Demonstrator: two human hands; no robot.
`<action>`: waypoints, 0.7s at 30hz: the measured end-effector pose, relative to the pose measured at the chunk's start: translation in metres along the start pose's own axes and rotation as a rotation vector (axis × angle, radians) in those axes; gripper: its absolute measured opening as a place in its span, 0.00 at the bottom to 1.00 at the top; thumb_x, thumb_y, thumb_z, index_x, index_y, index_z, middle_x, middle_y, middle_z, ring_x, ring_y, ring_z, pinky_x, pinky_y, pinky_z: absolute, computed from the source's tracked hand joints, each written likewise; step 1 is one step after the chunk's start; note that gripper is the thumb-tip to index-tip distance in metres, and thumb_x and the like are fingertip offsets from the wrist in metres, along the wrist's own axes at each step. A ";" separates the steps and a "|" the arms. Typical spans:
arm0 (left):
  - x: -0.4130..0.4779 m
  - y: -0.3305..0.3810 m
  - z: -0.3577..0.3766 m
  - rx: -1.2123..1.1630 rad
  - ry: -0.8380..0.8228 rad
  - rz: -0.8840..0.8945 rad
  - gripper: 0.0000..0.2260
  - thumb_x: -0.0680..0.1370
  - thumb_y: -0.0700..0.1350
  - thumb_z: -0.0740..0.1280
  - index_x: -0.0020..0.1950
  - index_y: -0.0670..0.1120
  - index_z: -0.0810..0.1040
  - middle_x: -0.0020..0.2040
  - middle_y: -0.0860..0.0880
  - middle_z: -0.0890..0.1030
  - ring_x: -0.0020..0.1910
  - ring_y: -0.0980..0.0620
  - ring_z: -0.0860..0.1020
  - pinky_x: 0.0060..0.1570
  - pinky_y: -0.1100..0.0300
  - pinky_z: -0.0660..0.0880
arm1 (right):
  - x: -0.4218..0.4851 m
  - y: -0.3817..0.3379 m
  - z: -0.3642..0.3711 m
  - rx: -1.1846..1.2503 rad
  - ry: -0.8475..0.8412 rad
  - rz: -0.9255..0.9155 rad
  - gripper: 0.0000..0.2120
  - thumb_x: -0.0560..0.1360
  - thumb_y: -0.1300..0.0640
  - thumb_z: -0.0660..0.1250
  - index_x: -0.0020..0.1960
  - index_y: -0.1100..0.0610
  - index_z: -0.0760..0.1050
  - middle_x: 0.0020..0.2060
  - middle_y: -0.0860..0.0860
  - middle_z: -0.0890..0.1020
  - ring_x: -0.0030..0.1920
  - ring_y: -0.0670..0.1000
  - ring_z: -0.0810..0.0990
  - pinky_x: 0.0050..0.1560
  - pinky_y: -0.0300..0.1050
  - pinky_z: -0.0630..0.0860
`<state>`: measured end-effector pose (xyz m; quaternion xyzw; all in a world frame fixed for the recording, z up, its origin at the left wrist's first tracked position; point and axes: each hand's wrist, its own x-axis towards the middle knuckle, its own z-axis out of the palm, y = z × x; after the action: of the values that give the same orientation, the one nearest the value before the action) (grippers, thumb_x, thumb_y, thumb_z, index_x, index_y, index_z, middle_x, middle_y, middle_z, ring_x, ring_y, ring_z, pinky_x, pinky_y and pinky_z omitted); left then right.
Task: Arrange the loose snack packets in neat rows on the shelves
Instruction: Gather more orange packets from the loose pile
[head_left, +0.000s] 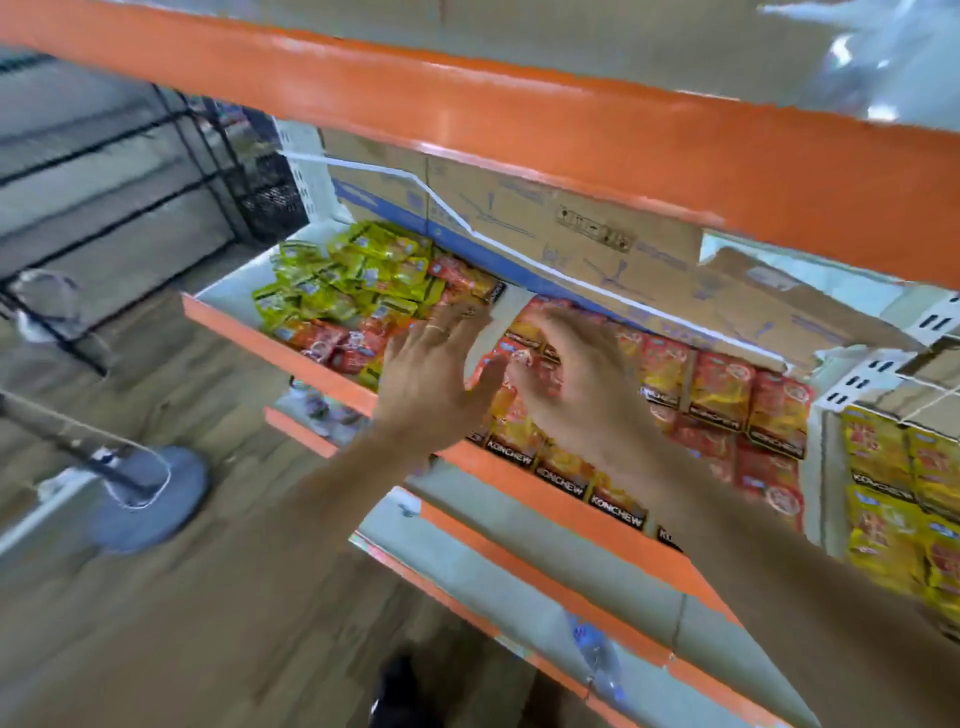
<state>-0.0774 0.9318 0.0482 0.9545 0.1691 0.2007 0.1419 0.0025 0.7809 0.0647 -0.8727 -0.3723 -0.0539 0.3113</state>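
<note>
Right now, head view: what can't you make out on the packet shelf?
All head view.
- Right hand: any grip on a packet is hidden by the hand's own back.
- Red packets: rows beneath the left hand are covered.
- Yellow packets: cut off by the frame's right edge.
- Loose pile: print is motion-blurred and unreadable.

Everything is lit brightly and evenly, and hardly any shadows are cast. A lot of blur is seen. The floor left of the packet shelf is smeared into streaks, and the round stand there is ringed by a ghost line. Above the packet shelf, to the right, white glare is thrown off clear plastic wrap. Straight shelf edges are tilted by the wide lens and look jagged in places. The packet rows are sharpest, and some of their letters can be read.
</note>
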 end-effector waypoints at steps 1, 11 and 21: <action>-0.004 -0.013 -0.008 0.007 0.018 -0.027 0.27 0.75 0.62 0.55 0.69 0.53 0.74 0.72 0.53 0.72 0.65 0.43 0.75 0.63 0.47 0.69 | 0.005 -0.010 0.008 -0.002 -0.028 -0.012 0.30 0.74 0.39 0.59 0.70 0.55 0.73 0.68 0.53 0.75 0.70 0.58 0.71 0.69 0.60 0.68; -0.010 -0.167 -0.045 0.037 0.056 -0.123 0.23 0.76 0.61 0.60 0.67 0.53 0.77 0.73 0.51 0.73 0.66 0.42 0.76 0.65 0.47 0.68 | 0.069 -0.104 0.101 -0.089 -0.148 -0.020 0.28 0.77 0.41 0.62 0.73 0.53 0.70 0.70 0.50 0.74 0.71 0.56 0.69 0.69 0.59 0.67; 0.052 -0.285 -0.060 0.075 -0.084 -0.010 0.27 0.75 0.61 0.58 0.71 0.52 0.73 0.74 0.50 0.70 0.68 0.42 0.73 0.67 0.49 0.65 | 0.143 -0.156 0.178 -0.140 -0.161 0.098 0.28 0.77 0.45 0.66 0.73 0.55 0.69 0.70 0.53 0.74 0.71 0.59 0.70 0.67 0.66 0.68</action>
<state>-0.1340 1.2211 0.0216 0.9659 0.1750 0.1533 0.1139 -0.0264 1.0553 0.0477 -0.9108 -0.3485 0.0056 0.2212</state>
